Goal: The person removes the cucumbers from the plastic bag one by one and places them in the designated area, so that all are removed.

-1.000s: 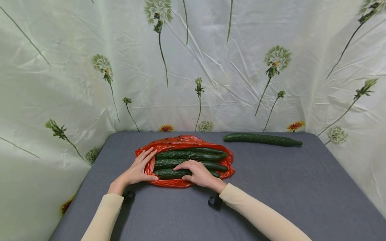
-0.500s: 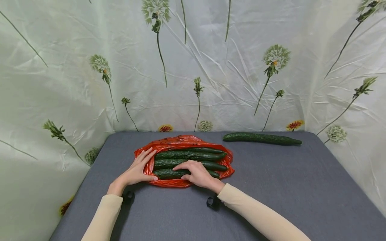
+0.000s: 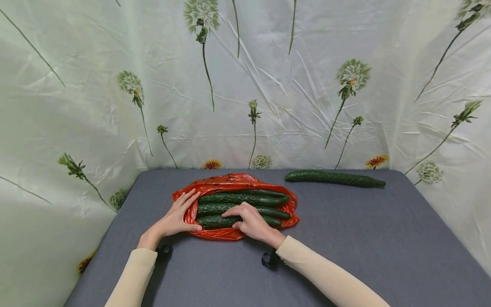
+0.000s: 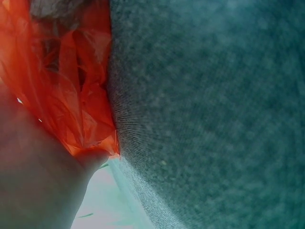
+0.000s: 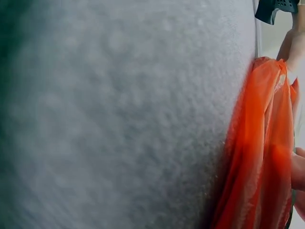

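In the head view, a red plastic bag (image 3: 226,181) lies mouth up with several long green cucumbers side by side in it. My left hand (image 3: 172,219) rests on the bag's left end, fingers spread and fairly straight, thumb at the near rim. My right hand (image 3: 253,224) holds the nearest cucumber (image 3: 216,221), index finger bent over its far side and thumb on its near side; the palm hides part of it. The left wrist view has crumpled red film of the bag (image 4: 81,90) beside the hand. In the right wrist view, the bag's side (image 5: 262,143) stands at the right.
One loose cucumber (image 3: 333,178) lies along the back right edge of the grey table (image 3: 368,238). A pale flower-printed sheet (image 3: 284,94) hangs behind the table and down both sides. A black wrist camera (image 3: 270,259) sits under the right wrist.
Both hands, the bag and the cucumbers keep their places. Only a slight shift of the head view shows.
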The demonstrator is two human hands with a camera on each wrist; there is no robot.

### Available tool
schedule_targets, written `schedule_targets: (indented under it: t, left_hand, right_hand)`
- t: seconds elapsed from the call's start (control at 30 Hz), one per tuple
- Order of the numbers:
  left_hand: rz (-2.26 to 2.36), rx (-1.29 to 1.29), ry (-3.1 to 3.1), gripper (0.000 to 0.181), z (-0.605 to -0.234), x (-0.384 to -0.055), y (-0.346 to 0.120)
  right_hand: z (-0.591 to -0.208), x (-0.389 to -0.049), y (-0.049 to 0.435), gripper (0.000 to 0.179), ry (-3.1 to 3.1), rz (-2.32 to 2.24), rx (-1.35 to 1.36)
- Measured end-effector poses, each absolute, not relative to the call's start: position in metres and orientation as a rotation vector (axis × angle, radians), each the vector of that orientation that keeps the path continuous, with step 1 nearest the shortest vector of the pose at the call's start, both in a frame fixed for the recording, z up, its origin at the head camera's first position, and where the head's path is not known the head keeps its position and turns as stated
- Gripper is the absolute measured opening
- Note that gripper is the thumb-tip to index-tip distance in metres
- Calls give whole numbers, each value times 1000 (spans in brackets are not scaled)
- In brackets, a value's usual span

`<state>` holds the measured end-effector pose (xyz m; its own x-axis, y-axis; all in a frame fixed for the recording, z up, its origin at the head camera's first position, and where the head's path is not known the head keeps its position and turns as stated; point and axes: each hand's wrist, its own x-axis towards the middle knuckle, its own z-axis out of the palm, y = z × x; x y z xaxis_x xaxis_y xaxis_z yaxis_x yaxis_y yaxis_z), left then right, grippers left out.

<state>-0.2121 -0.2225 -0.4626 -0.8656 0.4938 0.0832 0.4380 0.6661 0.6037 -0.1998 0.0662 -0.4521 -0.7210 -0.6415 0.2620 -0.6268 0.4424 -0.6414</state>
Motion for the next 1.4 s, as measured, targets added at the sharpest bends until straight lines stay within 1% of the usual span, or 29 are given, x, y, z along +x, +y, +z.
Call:
schedule_targets:
  t: [0.43,1.03,1.4]
  left_hand:
    - [1022,772,2761,101,-460,-213,-223]
    - [1055,752,2726,102,-462,-213,-225]
    - [1055,785,2733,102,-462,-214,-225]
  right_hand:
    - [-442,-204,67,38,2676,-1199,-1123]
    - [-435,-209,90,36,2664,-1261,-1060]
    - [-432,-210,101,35,2666,-1288,-1033]
